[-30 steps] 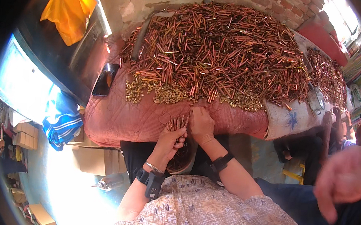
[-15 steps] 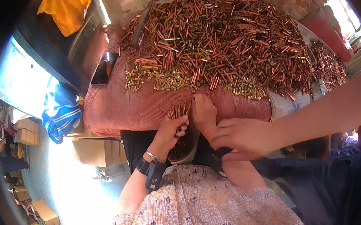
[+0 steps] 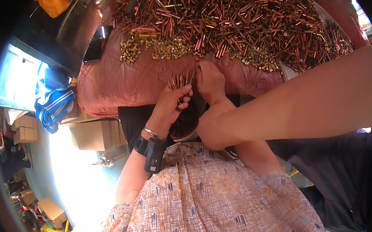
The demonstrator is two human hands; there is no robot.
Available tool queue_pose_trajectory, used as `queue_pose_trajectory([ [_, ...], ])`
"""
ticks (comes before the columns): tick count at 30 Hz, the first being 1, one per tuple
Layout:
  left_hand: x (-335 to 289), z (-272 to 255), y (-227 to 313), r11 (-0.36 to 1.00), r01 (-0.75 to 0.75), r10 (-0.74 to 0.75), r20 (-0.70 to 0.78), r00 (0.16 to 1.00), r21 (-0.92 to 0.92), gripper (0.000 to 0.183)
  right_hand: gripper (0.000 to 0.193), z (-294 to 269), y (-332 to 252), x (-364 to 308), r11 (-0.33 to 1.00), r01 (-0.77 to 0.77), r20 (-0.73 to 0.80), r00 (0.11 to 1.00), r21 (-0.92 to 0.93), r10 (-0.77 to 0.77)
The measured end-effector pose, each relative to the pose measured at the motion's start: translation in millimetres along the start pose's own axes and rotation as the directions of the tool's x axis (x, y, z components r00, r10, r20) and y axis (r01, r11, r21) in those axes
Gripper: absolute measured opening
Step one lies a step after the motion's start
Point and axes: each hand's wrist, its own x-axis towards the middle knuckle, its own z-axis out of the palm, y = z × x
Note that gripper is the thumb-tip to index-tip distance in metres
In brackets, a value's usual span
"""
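My left hand (image 3: 169,103) is closed round a bundle of thin copper-coloured metal tubes (image 3: 179,81), whose ends fan out above the fingers. Close beside it, at the near edge of a quilted pink cloth (image 3: 141,78), my right hand (image 3: 210,81) has its fingers pinched together. What they hold, if anything, is too small to make out. Below both hands a dark round container (image 3: 184,123) sits at my lap, partly hidden. Another person's bare arm (image 3: 299,102) comes from the right across my right forearm, with its hand (image 3: 215,129) bent down beside the container.
A large heap of copper-coloured tubes (image 3: 227,24) covers the far part of the cloth. Small brass-coloured pieces (image 3: 171,49) lie along its front. A phone (image 3: 96,48) lies at the left edge. Cardboard boxes (image 3: 92,135) and a blue cloth (image 3: 53,100) are at left.
The other person's hand has moved leftward and down over my right forearm, toward the container. The whole view has tipped, so the heap sits higher. My left hand still grips the tubes.
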Motion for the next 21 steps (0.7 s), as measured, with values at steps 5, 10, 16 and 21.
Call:
queue_pose_trajectory([
  [5,0.1,-0.1,3.1,1.0,-0.01,0.01,0.017,1.0,0.001,0.013,0.012,4.4,2.9,0.2,0.999,0.045,-0.041,0.998,0.0,-0.045],
  [10,1.9,-2.8,-0.1,0.999,-0.03,0.029,0.016,0.999,0.02,0.015,0.011,8.7,8.2,-1.1,0.995,0.043,-0.126,0.991,0.093,-0.032],
  [16,13.2,-13.1,4.1,0.984,0.1,-0.09,0.075,0.993,-0.15,0.011,0.015,9.2,22.2,8.5,0.988,-0.094,-0.017,0.995,0.123,0.097],
  [21,19.8,-6.2,11.2,0.928,0.201,-0.167,0.132,0.977,-0.313,0.011,0.022,10.5,44.6,7.9,0.888,-0.344,0.013,0.934,0.305,0.357],
])
